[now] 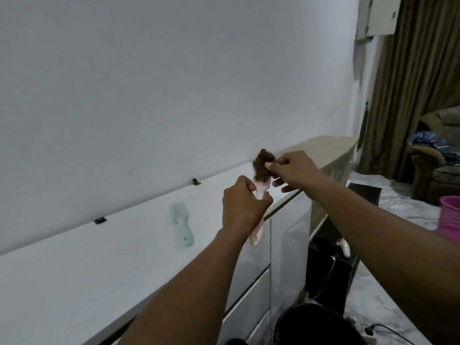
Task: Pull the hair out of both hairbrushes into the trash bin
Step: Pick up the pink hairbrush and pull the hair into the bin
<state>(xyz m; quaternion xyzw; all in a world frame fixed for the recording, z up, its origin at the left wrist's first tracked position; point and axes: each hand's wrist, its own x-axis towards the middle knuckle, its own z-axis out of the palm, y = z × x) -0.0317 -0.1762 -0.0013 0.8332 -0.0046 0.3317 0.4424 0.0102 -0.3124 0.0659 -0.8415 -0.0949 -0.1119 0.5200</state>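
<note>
My left hand (242,204) grips the handle of a pink hairbrush (258,230), held upright above the white cabinet top (74,265). Its bristle head carries a clump of brown hair (264,163). My right hand (293,170) pinches that hair at the head's right side, thumb and forefinger closed on it. A pale green hairbrush (183,226) lies flat on the cabinet top, left of my hands. A black round bin (316,324) stands on the floor below my right forearm, only its rim in view.
The cabinet's front edge and glossy drawers (251,290) run diagonally under my arms. Two black clips (100,220) sit along the wall. A pink basket (449,215) is at the right edge. A brown sofa (438,155), curtains and cables on the floor lie beyond.
</note>
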